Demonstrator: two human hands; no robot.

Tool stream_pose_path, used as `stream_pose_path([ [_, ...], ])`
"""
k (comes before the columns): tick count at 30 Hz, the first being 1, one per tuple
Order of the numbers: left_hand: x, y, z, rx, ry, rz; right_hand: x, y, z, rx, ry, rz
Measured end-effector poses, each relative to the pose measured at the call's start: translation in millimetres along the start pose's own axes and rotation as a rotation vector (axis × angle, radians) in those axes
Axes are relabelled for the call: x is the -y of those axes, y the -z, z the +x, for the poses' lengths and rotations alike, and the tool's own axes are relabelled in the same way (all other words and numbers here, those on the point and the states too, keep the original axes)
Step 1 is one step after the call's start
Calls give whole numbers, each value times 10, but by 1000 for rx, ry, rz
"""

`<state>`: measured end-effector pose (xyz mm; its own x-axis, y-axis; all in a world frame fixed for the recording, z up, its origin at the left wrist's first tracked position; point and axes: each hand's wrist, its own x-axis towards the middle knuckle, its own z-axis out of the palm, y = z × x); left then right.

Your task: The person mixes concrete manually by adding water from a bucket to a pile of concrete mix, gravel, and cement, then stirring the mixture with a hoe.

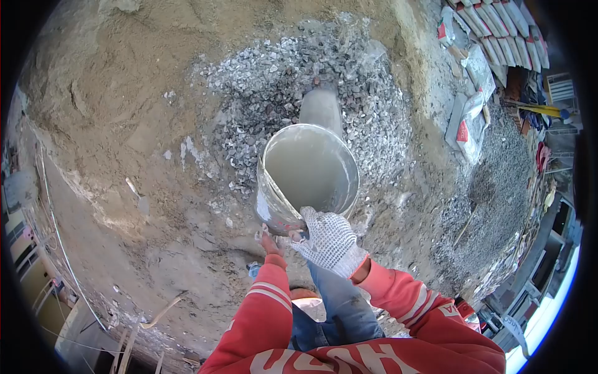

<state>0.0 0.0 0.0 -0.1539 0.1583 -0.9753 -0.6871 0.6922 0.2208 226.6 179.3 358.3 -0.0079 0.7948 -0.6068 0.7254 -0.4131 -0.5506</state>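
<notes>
Bucket [269,198], pale and smeared with grey, is held in front of the person's legs, at the near side of a spread of pale gravel [386,137]. Its mouth faces up towards the head camera and shows a smooth grey inside — whether that is liquid or only a coated wall is hard to tell. The right hand [330,240], in a white dotted glove, has its grip clasped over the near rim; that edge probably gives the surest hold for controlling the tilt. The left hand [272,243] sits lower, against the bucket's near side, likely to share the weight and stop it from swinging — though how firmly its grip closes, or on which part, I cannot tell. Working close to the body, with both forearms reaching forward, probably spares the arms some strain. Just beyond the rim, a smooth grey object [321,111] rests on the gravel, partly hidden by the bucket, so its kind stays unclear. Sand [131,93] spreads to the left, with a small tool [138,194] lying on the ground; stacked bags [495,25] stand at the far right, seemingly kept out of the working spot.
</notes>
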Motion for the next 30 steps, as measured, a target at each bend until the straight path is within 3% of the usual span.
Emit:
stream_pose_path([
  [2,-86,133,-66,89,-55,-23,-8,-76,8,19,79,-58],
  [3,210,11,-57,105,2,-36,-100,51,32,23,39,-104],
  [6,7,494,61,-166,-120,59,-71,-91,138,30,124,-64],
  [7,-11,474,-68,-179,-117,52,-100,-100,187,11,133,-45],
  [9,-133,334,-450,-400,-205,197,-85,-218,279,8,151,-23],
  [15,-277,297,-604,-443,-160,163,-82,-655,402,-8,91,-91],
  [17,-312,328,-597,-496,-133,309,-74,-773,348,49,40,-115],
  [18,-253,433,-425,-460,-204,261,-45,-849,292,58,30,-133],
  [25,-231,826,102,-331,-127,128,120,-1467,-180,133,116,-256],
  [30,-196,1308,160,-409,-115,35,507,-1666,-333,203,123,-157],
])
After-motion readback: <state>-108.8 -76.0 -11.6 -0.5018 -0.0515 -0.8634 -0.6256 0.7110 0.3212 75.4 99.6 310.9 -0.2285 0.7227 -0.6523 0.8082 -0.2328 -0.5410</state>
